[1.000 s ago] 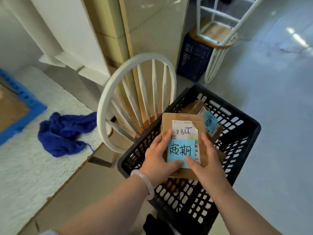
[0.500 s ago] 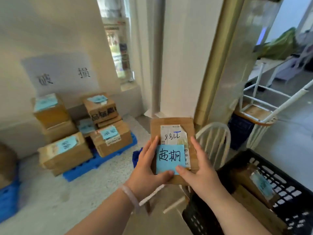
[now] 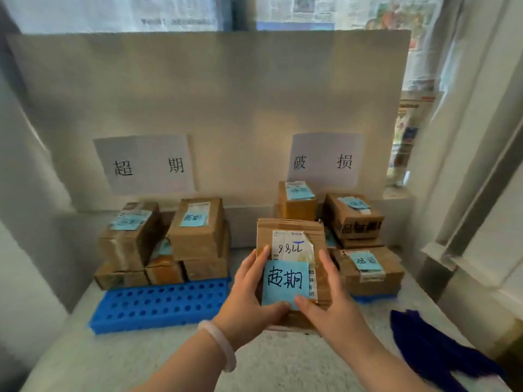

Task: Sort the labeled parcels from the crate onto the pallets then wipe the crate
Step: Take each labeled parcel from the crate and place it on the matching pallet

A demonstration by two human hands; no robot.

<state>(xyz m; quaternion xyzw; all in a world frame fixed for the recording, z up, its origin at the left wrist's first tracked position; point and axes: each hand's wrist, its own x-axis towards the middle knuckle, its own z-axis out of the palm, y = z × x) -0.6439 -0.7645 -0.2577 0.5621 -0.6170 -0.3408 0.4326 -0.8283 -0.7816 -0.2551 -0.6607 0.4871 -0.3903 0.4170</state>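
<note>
You're clamping brown cardboard parcel [image 3: 288,225] between left grip [image 3: 250,302] and right grip [image 3: 335,305]; blue perforated plastic pallet [image 3: 158,305] lying forward-left, nearer left grip.

The parcel [image 3: 291,229] hides much of the right pallet [image 3: 370,298], the cloth [image 3: 433,346] runs off the bottom edge, and the far labels [image 3: 128,220] are too blurred to read.

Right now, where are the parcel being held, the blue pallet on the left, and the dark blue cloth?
held parcel [image 3: 293,274]: head view, centre of its blue sticky note.
blue pallet [image 3: 158,304]: head view, bare front part with holes.
blue cloth [image 3: 430,343]: head view, middle of the crumpled fabric.
</note>
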